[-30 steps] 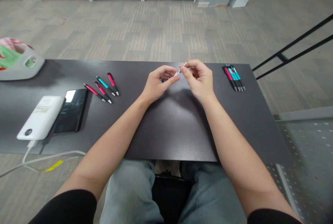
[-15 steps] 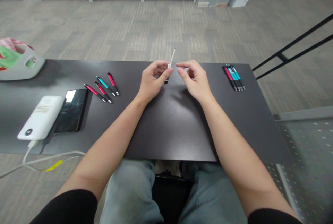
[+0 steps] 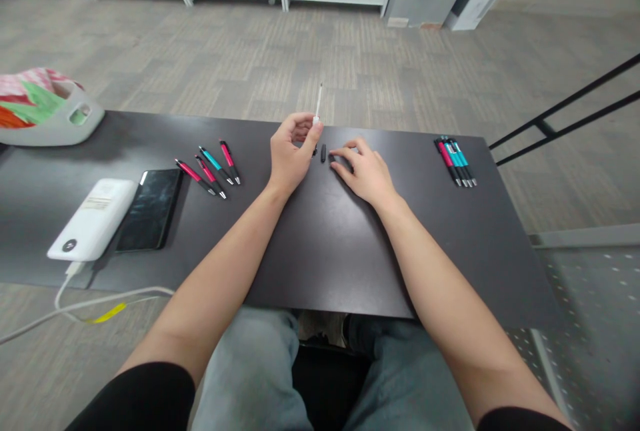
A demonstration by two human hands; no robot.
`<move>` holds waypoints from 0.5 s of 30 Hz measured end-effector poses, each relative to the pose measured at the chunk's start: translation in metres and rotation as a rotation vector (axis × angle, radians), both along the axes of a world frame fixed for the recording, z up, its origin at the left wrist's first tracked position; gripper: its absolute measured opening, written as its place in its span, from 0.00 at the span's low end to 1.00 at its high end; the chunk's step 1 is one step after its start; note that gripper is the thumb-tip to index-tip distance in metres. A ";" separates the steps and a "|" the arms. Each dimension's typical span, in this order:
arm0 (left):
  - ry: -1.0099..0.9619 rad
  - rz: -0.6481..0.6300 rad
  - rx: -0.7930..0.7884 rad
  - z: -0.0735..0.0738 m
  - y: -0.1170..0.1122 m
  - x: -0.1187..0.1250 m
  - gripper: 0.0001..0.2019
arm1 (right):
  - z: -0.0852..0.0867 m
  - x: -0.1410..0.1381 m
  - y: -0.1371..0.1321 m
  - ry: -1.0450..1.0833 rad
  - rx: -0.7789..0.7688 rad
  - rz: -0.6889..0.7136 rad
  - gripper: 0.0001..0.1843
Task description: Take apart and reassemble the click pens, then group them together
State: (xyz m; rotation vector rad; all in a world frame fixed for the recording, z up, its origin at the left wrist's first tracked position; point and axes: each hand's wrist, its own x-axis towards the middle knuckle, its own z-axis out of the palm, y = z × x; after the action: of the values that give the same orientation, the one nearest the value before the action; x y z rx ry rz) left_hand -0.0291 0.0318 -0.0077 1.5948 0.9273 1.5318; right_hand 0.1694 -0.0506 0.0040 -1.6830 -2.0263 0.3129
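Observation:
My left hand (image 3: 295, 151) is closed around a pen (image 3: 317, 120) with a white barrel, held above the far part of the table. Its thin white refill (image 3: 319, 99) sticks out bare, pointing away from me; the lower part of the pen is mostly covered by my fingers. A short black piece (image 3: 323, 153), looking like a pen's grip section, lies on the tabletop between my hands. Just right of it rests my right hand (image 3: 367, 174), fingers apart and curved, with nothing visible in them.
Several pink and teal pens (image 3: 215, 165) lie fanned out at left, near a black phone (image 3: 150, 212) and a white power bank (image 3: 93, 221) on a cable. More pens (image 3: 456, 162) sit side by side at right. A white basket (image 3: 75, 127) stands far left on the dark table (image 3: 330, 251).
My right hand has come down to the table and opened. The short black piece now shows on the tabletop. My left hand still holds the pen, its refill now more upright.

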 end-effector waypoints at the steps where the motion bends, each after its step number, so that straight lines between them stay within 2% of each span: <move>1: 0.015 -0.002 0.016 0.000 -0.001 0.001 0.28 | 0.000 0.000 0.000 0.014 -0.001 -0.002 0.15; 7: 0.062 -0.037 0.091 -0.005 -0.004 0.003 0.23 | 0.003 -0.002 -0.001 0.053 0.001 -0.033 0.09; 15: 0.131 0.000 0.171 -0.009 -0.003 0.004 0.15 | 0.004 0.006 0.001 0.069 -0.046 -0.045 0.02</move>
State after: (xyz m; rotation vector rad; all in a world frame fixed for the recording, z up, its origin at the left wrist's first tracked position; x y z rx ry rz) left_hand -0.0255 0.0285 -0.0170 1.8351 0.8858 1.5564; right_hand 0.1755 -0.0500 0.0085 -1.7189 -1.9421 0.3999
